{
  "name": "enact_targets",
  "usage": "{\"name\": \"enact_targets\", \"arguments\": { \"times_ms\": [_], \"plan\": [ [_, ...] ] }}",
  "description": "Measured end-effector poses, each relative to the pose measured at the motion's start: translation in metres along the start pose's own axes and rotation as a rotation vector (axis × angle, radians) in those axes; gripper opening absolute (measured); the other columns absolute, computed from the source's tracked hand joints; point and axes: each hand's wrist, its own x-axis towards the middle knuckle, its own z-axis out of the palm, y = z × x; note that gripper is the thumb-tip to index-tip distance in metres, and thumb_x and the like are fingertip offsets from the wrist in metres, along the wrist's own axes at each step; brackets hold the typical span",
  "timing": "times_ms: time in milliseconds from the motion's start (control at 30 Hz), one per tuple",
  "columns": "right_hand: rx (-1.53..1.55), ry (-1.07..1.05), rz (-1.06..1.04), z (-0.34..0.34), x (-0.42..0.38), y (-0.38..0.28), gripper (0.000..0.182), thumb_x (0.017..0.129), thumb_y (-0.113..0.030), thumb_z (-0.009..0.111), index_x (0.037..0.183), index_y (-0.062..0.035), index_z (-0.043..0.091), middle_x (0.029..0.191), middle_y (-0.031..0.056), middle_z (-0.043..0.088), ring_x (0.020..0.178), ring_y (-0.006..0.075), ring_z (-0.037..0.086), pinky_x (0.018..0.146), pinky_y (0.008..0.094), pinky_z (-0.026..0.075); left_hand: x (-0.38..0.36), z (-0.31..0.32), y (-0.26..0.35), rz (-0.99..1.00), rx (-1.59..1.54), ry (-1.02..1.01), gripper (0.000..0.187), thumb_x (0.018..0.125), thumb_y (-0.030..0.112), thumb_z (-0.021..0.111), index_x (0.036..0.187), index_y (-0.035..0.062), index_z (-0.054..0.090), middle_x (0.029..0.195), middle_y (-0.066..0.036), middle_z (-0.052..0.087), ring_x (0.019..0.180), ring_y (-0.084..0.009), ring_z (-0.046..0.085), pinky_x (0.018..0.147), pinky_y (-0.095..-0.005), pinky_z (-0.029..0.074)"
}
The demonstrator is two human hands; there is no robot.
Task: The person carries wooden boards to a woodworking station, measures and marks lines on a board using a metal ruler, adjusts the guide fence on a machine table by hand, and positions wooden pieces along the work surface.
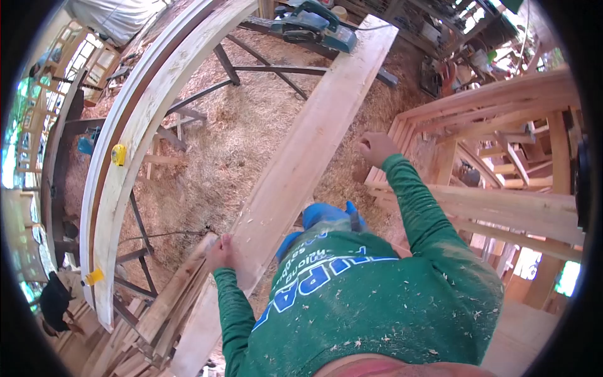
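Observation:
A long, pale wooden plank (pixel 308 138) runs diagonally in front of me, with a few shavings on its face. My left hand (pixel 221 252) is closed on its left edge near my body. To the right of the plank, my right hand (pixel 377 148) hangs in the air with fingers curled in, apart from the wood; I see nothing in it. A teal electric hand planer (pixel 317 28) rests at the plank's far end, partly on a dark metal support.
More long boards (pixel 147 107) lie on a metal stand at left, with a yellow tape measure (pixel 118 154) on top. Wooden frames (pixel 490 132) are stacked close on my right. Shavings cover the floor (pixel 220 144). Loose wood strips (pixel 169 301) lie at lower left.

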Motion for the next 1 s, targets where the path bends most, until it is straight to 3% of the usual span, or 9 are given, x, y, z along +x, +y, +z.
{"name": "enact_targets", "arguments": {
  "times_ms": [67, 100, 267, 367, 533, 633, 667, 833, 1000],
  "plan": [
    [-0.030, 0.002, 0.032, 0.006, -0.030, 0.005, 0.029, 0.087, -0.030, 0.068, 0.098, -0.0031, 0.072, 0.092, 0.0209, 0.074, 0.090, 0.0377, 0.071, 0.083, 0.0467, 0.056, -0.010, -0.016, -0.026, 0.022, 0.073, 0.068, 0.070, 0.096, 0.073, 0.042, 0.108, 0.0142, 0.077, 0.096, -0.019, 0.074, 0.093, -0.0410, 0.070, 0.082, -0.0512, 0.053],
    [-0.113, 0.175, 0.011, -0.045, 0.010, 0.045, 0.029, 0.088, -0.030, 0.068, 0.098, -0.0033, 0.072, 0.092, 0.0211, 0.073, 0.090, 0.0383, 0.071, 0.083, 0.0469, 0.056, 0.048, 0.034, 0.039, 0.123, -0.096, 0.156, 0.071, 0.097, 0.073, 0.041, 0.108, 0.0134, 0.077, 0.095, -0.020, 0.074, 0.093, -0.0417, 0.070, 0.081, -0.0518, 0.053],
    [-0.243, 0.187, 0.225, -0.069, 0.012, 0.132, 0.034, 0.092, -0.036, 0.065, 0.102, -0.0043, 0.074, 0.094, 0.0197, 0.074, 0.090, 0.0353, 0.072, 0.084, 0.0456, 0.055, 0.014, 0.031, -0.005, 0.041, -0.093, 0.127, 0.073, 0.098, 0.071, 0.039, 0.105, 0.0090, 0.076, 0.093, -0.021, 0.073, 0.089, -0.0445, 0.069, 0.078, -0.0541, 0.053],
    [0.077, 0.360, 0.280, -0.096, 0.076, 0.156, 0.045, 0.094, -0.045, 0.064, 0.103, -0.0022, 0.074, 0.093, 0.0165, 0.075, 0.089, 0.0304, 0.073, 0.085, 0.0421, 0.055, 0.011, 0.026, 0.013, -0.057, -0.059, 0.230, 0.065, 0.100, 0.064, 0.044, 0.099, 0.0075, 0.076, 0.086, -0.021, 0.072, 0.083, -0.0434, 0.068, 0.078, -0.0519, 0.052],
    [0.275, 0.547, -0.023, -0.153, 0.237, 0.098, 0.050, 0.089, -0.046, 0.073, 0.108, 0.0011, 0.072, 0.096, 0.0153, 0.074, 0.090, 0.0275, 0.071, 0.086, 0.0382, 0.054, -0.007, 0.029, 0.100, -0.039, 0.031, 0.557, 0.041, 0.097, 0.048, 0.057, 0.108, 0.0123, 0.072, 0.103, -0.013, 0.073, 0.101, -0.0342, 0.067, 0.092, -0.0522, 0.045],
    [0.115, 0.506, -0.317, -0.186, 0.336, 0.040, 0.054, 0.085, -0.040, 0.080, 0.117, 0.0016, 0.068, 0.106, 0.0184, 0.073, 0.101, 0.0272, 0.070, 0.090, 0.0383, 0.055, 0.017, 0.055, 0.168, -0.040, -0.061, 0.541, 0.037, 0.094, 0.044, 0.061, 0.115, 0.0148, 0.070, 0.115, -0.007, 0.071, 0.110, -0.0305, 0.064, 0.100, -0.0543, 0.038],
    [0.145, 0.458, -0.360, -0.190, 0.362, 0.018, 0.058, 0.083, -0.043, 0.078, 0.117, 0.0021, 0.066, 0.109, 0.0217, 0.070, 0.105, 0.0346, 0.067, 0.095, 0.0413, 0.053, 0.026, 0.061, 0.200, -0.046, 0.041, 0.555, 0.034, 0.095, 0.042, 0.061, 0.113, 0.0146, 0.070, 0.115, -0.007, 0.070, 0.108, -0.0315, 0.064, 0.099, -0.0545, 0.038],
    [0.077, 0.184, -0.288, -0.169, 0.480, -0.044, 0.058, 0.076, -0.041, 0.082, 0.116, -0.0010, 0.069, 0.109, 0.0227, 0.072, 0.106, 0.0375, 0.069, 0.095, 0.0441, 0.053, 0.067, 0.062, 0.322, -0.152, -0.025, 0.338, 0.039, 0.093, 0.048, 0.059, 0.101, 0.0135, 0.076, 0.105, -0.010, 0.074, 0.105, -0.0311, 0.066, 0.097, -0.0556, 0.039],
    [0.310, 0.086, -0.321, -0.196, 0.500, -0.079, 0.043, 0.075, -0.033, 0.084, 0.104, -0.0039, 0.076, 0.102, 0.0200, 0.076, 0.097, 0.0346, 0.073, 0.089, 0.0422, 0.055, 0.070, 0.048, 0.333, -0.245, -0.132, 0.259, 0.043, 0.092, 0.050, 0.057, 0.089, 0.0130, 0.078, 0.087, -0.011, 0.075, 0.089, -0.0330, 0.069, 0.094, -0.0529, 0.042]
  ]
}}
